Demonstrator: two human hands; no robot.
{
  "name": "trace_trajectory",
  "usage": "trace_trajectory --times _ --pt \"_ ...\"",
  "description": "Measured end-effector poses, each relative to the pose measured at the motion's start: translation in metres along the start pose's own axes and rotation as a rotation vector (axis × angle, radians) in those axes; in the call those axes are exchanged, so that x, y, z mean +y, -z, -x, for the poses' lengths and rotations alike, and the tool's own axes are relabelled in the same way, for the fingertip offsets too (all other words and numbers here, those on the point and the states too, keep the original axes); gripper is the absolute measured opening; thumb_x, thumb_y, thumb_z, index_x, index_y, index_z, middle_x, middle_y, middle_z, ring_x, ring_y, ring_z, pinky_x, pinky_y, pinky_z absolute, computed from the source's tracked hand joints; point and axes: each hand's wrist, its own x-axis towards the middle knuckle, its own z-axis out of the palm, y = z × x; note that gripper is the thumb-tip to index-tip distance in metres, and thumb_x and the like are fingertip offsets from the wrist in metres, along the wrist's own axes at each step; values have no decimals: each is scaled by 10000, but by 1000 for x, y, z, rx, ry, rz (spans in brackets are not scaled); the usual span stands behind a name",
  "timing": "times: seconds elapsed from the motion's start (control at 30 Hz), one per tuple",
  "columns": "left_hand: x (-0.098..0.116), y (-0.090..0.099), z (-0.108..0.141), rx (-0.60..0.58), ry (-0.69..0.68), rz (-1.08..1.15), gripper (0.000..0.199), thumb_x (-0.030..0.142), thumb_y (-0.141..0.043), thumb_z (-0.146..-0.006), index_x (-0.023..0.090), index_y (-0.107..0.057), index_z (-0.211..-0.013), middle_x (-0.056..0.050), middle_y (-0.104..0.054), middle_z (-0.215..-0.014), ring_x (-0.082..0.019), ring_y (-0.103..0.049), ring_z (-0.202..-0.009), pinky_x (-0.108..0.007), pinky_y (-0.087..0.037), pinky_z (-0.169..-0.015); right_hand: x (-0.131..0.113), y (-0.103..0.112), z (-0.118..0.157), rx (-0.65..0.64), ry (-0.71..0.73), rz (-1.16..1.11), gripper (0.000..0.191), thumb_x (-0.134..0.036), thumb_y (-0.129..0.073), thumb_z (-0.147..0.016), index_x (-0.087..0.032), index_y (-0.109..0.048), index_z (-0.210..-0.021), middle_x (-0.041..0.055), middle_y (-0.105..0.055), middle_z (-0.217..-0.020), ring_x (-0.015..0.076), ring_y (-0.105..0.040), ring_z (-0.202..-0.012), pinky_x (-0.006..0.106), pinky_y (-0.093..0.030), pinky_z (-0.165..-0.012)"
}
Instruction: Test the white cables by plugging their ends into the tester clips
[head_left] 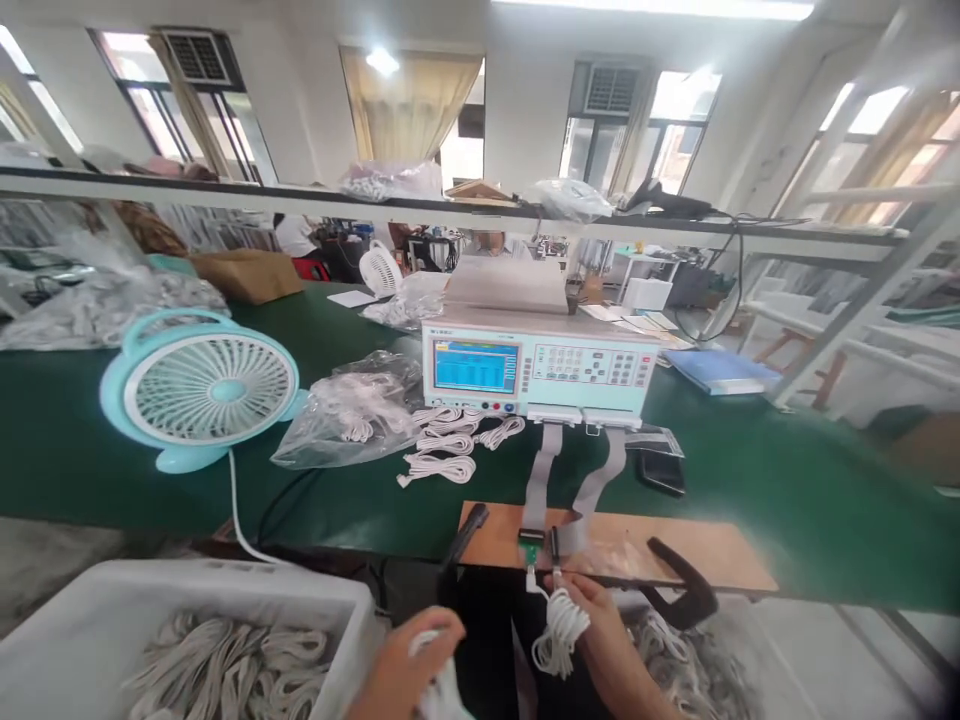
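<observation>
Right hand [600, 625] pinching plug end of coiled white cable [559, 632], coil hanging just off the front edge of brown wooden board [645, 550], below the pale-blue-and-white tester [536, 365]. Left hand [411, 660], blurred, fingers curled around white cable bundle [439, 690], near white plastic bin [367, 600].

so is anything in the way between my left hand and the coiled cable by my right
Nothing visible stands between the left hand, which holds a blurred white bundle, and the coiled white cable at the right hand. The nearer black clamp is at the wooden board, beyond that gap.
</observation>
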Motion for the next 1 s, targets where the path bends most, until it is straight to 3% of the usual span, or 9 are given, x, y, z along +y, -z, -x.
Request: trace_trajectory --times 0.03,0.1,0.2,0.33,0.53,0.7,0.8,0.87,1.0 --pt "5 -26 -9 -104 -45 64 343 518 -559 -667 179 -601 -636 58 -489 -504 -97 -457 -472 -195 -340 -452 0 1 0 -7 3 -4 291 -408 -762 -613 -137 -695 -694 -6 -593 -532 104 -455 -463 206 -304 -446" --pt "12 -68 -28 -131 -35 150 429 596 -527 -652 174 -561 -583 76 -383 -399 -88 -381 -353 -200 -264 -358 0 2 0 -42 26 -2 295 -412 -748 -629 -133 -682 -695 -2 -594 -547 110 -469 -490 207 -323 -475" --pt "15 -103 -48 -141 -22 174 499 650 -493 -648 159 -550 -585 63 -411 -386 -88 -366 -318 -204 -244 -330 -2 2 -1 -86 69 14 323 -442 -716 -647 -128 -643 -652 -1 -577 -541 124 -475 -511 221 -344 -508" --pt "18 -112 -50 -115 -37 194 443 587 -519 -684 157 -520 -578 62 -420 -429 -82 -376 -371 -202 -280 -379 -1 -1 -2 -68 95 14 351 -464 -710 -622 -137 -584 -604 -24 -525 -509 109 -414 -469 225 -322 -489" --pt "17 -122 -20 -84 -139 251 361 450 -547 -738 165 -464 -532 56 -394 -530 -92 -375 -533 -208 -331 -518 -8 0 26 -83 95 88 371 -449 -674 -638 -174 -447 -534 -66 -376 -487 93 -304 -472 217 -250 -465" --pt "-2 -132 7 -179 -77 297 369 523 -481 -750 205 -551 -924 57 -424 -553 -85 -349 -459 -203 -301 -455 -53 76 54 -183 125 621 245 -356 -522 -741 -193 -458 -570 -43 -392 -534 128 -356 -505 242 -275 -479" --pt "-10 -135 15 -204 -94 301 393 460 -539 -714 233 -469 -1026 48 -480 -610 -80 -350 -461 -209 -307 -467 -77 125 63 87 324 1206 145 -293 -535 -728 -197 -539 -620 11 -491 -612 191 -449 -586 297 -327 -547" --pt "-12 -139 18 -224 -120 261 360 334 -595 -665 232 -454 -981 57 -470 -618 -76 -338 -477 -205 -298 -478 -79 132 70 140 428 1336 97 -268 -563 -716 -194 -601 -766 64 -560 -770 240 -507 -714 341 -375 -638" --pt "-11 -146 18 -239 -176 151 209 204 -573 -605 211 -468 -786 60 -422 -598 -92 -342 -538 -208 -310 -517 -55 89 78 -281 351 1066 111 -151 -528 -749 -209 -590 -821 17 -573 -778 157 -541 -671 239 -416 -603"
